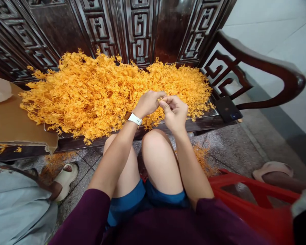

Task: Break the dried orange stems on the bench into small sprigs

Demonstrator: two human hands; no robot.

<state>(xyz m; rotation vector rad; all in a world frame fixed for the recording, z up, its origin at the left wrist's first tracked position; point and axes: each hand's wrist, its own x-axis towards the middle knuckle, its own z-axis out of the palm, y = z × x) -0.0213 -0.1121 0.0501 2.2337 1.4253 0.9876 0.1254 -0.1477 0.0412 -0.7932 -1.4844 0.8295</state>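
head view, hands: two of the person's own, meeting at the fingertips above the front edge of the seat.
left hand (148, 103): one, back upward, fingers bent toward the other; the tips are partly hidden, so i cannot tell whether they are clamped on anything.
right hand (177, 114): one, thumb and forefinger together, pinched on the small orange piece.
small orange piece (160, 99): one, at the meeting fingertips, mostly covered.
orange heap (91, 92): one long mound of branching pieces, too many to count, lying along the seat, reaching to both sides of the hands.
white-strapped watch (135, 118): one, around the left wrist.
dark wooden bench (170, 34): one, with carved back panels and one curved armrest (270, 68) in sight.
black flat device (228, 109): one, on the seat's right end, beside the armrest.
cardboard (22, 122): one piece, left of the heap.
orange scraps (202, 158): two main patches on the floor, left and right.
red plastic stool (244, 200): one, at lower right.
pale sandals (66, 180): two, one on each side.
knees (155, 144): two, bare, below the hands.
grey clothing (17, 204): on one other person, at left.
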